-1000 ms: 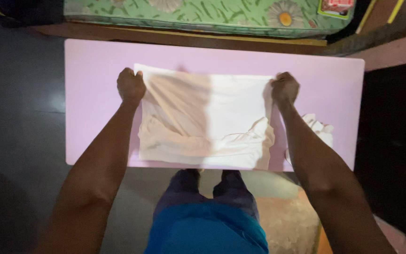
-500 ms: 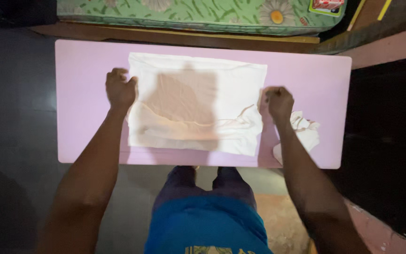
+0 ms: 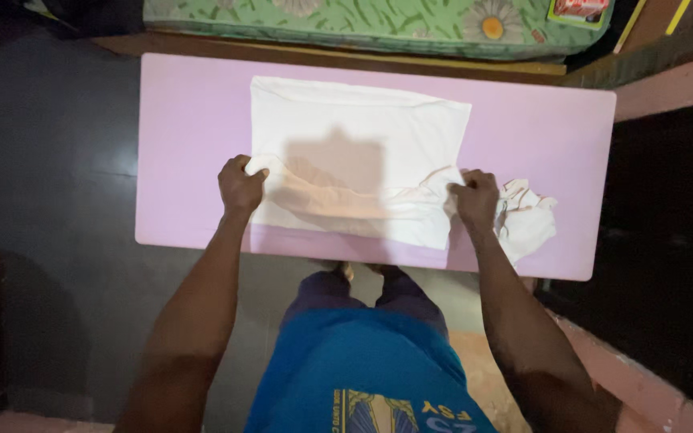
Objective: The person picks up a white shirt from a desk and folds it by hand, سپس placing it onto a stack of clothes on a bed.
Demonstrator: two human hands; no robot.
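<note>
white cloth (image 3: 360,136) is being kept flat on pink table (image 3: 539,128) | near fold is being pinched at both ends, left hand (image 3: 240,186) and right hand (image 3: 475,200) clamped, apart, keeping it taut | crumpled cloth (image 3: 528,220) is lying right

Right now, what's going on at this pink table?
A person stands at a pink rectangular table with a white cloth garment spread flat on it. The left hand grips the rumpled fold at the garment's left edge, and the right hand grips it at the right edge. The far half lies smooth; the near part is bunched. A crumpled white cloth sits just right of the right hand.
</note>
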